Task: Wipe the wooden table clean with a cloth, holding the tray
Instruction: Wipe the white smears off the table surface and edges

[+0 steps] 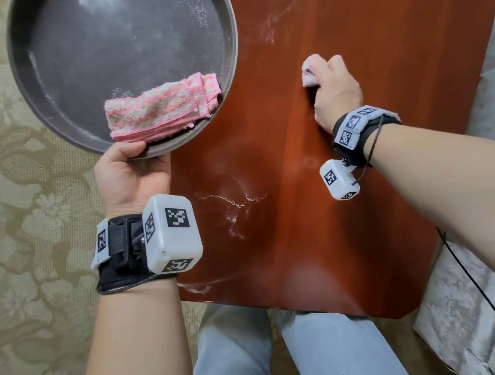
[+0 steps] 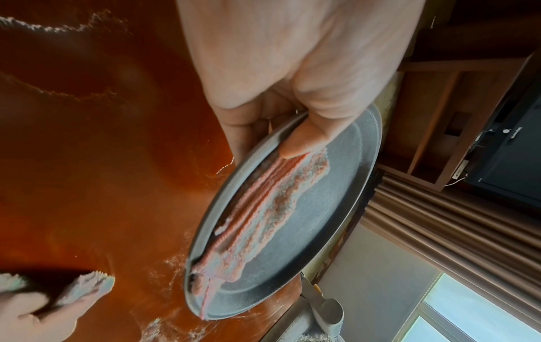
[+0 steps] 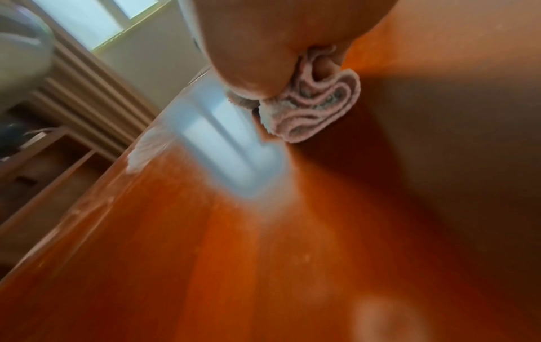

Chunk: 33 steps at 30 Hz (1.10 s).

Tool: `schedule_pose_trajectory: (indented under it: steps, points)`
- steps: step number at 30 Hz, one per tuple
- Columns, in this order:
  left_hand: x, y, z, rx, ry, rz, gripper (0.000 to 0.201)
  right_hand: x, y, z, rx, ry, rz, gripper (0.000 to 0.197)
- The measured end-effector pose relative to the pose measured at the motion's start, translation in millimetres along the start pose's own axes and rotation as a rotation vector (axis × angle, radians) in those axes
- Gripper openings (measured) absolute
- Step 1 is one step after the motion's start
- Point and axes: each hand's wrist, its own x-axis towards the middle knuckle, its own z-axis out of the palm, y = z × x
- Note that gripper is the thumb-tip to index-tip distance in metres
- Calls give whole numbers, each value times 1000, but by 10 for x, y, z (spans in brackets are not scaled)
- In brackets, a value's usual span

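Setting: reddish wooden table (image 1: 361, 175) seen from above, patterned beige floor on its left side, the person's pale-trousered knees at its near end.
Powder: white dusty streaks (image 1: 229, 203) lie on the near part of the table and more toward the far end.
Left hand: the left hand (image 1: 130, 175) grips the near rim of a round dark tray (image 1: 50, 122), thumb curled over the edge, holding it beside the table's left edge.
Spare cloth: a folded pink cloth (image 1: 158, 108) lies inside the tray, near the thumb.
Right hand: the right hand (image 1: 335, 89) is closed around a bunched wiping cloth (image 1: 311, 69), pressing it on the table's middle.
Risk, tray: it looks tilted; a steeper tilt would likely slide the spare cloth and collected powder onto the floor.
Risk, wiping: a sweep that misses the tray's rim would probably push powder off the edge.
Left wrist view only: the thumb tip touches the spare cloth's end; window and curtain behind.
Right wrist view only: the wiping cloth's rolled folds under the palm; heavily blurred.
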Motion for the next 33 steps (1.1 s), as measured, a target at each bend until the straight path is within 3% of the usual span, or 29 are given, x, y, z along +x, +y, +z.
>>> schedule_pose_trajectory:
  steps: [3,6,9,13,15,17,20,23,26,33]
  points:
    - [-26,27,-12,0,3,2,62,-225,-175,158,50,-76,-143,38]
    - [-78,49,3,10,-3,11,64,-636,-371,379,133,-187,-272,42]
    - [-136,83,34,25,-19,19,66,-1054,-562,562,-33,-325,-402,54]
    - [-159,93,72,44,-20,35,69,-1102,-601,560,-24,-355,-431,55]
    - [-165,62,107,51,-18,23,65,-998,-531,393,96,-272,-371,46]
    - [-155,17,128,57,-24,9,59,-833,-380,189,199,-131,-210,39]
    - [-139,-49,151,67,-30,-6,55,-558,-50,-45,199,39,11,52]
    - [-136,-94,158,79,-25,-11,51,-410,217,-158,92,94,131,55]
    - [-140,-86,120,74,-27,-16,47,-420,300,-123,22,65,176,56]
    - [-161,67,-88,48,-23,-4,58,-579,38,114,1,10,108,54]
